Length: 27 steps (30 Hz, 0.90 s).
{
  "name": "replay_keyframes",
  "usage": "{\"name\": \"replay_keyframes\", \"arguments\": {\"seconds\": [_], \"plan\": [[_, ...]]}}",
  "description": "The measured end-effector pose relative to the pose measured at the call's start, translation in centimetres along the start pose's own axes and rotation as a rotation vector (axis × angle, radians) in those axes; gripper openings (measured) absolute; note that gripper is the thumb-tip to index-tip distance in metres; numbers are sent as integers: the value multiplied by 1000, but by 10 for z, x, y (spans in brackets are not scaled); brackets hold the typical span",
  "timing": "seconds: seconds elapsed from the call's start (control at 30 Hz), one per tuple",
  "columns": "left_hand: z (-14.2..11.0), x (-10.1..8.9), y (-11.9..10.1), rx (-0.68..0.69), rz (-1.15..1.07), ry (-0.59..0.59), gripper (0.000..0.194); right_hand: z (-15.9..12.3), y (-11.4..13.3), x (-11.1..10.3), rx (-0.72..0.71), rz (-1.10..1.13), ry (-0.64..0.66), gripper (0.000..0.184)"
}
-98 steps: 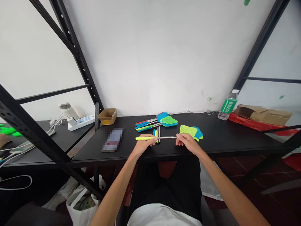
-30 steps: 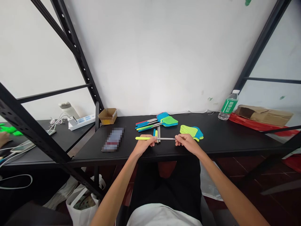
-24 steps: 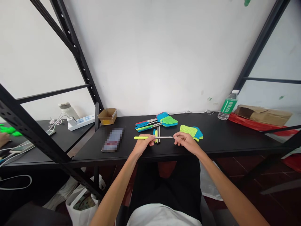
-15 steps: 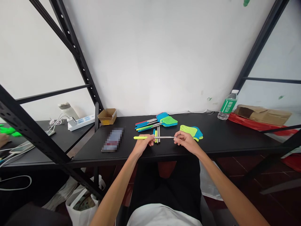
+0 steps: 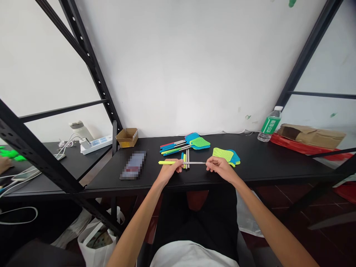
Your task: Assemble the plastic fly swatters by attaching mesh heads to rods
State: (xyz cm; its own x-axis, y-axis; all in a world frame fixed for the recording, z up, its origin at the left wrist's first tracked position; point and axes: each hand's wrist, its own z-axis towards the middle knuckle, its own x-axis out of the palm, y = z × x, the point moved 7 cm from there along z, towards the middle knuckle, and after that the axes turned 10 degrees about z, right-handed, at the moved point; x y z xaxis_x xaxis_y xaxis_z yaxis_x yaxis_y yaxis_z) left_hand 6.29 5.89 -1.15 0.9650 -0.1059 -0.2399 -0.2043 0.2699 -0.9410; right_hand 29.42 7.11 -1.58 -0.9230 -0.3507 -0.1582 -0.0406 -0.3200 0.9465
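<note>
A fly swatter handle with a metal rod (image 5: 194, 162) and a yellow-green grip (image 5: 166, 162) lies level between my hands. My left hand (image 5: 170, 170) is closed around it where grip and rod meet. At the rod's thin right end, my right hand (image 5: 221, 167) is closed in a pinch. Behind the handle are a loose blue grip (image 5: 182, 155), a loose yellow grip (image 5: 184, 157) and several bare metal rods (image 5: 187, 154). Yellow and blue swatter heads (image 5: 222, 153) lie just behind my right hand. Farther back, several complete fly swatters (image 5: 200, 142) are piled together.
The black table (image 5: 264, 163) meets a white wall. A phone (image 5: 133, 165) and a small open carton (image 5: 127, 137) are on the left, near a power strip (image 5: 97, 144). To the right stand a water bottle (image 5: 269, 124) and flattened cardboard (image 5: 314, 136). Black metal posts (image 5: 91, 63) frame both sides.
</note>
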Motion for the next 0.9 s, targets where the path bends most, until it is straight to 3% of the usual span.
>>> {"name": "replay_keyframes", "arguments": {"seconds": [0.4,0.9], "plan": [[-1,1,-1,3,-16,2,34,1,-3,-1,4,-39,6,37],[0,0,4,-11,-27,-5,37,1,-3,1,9,54,1,25]]}}
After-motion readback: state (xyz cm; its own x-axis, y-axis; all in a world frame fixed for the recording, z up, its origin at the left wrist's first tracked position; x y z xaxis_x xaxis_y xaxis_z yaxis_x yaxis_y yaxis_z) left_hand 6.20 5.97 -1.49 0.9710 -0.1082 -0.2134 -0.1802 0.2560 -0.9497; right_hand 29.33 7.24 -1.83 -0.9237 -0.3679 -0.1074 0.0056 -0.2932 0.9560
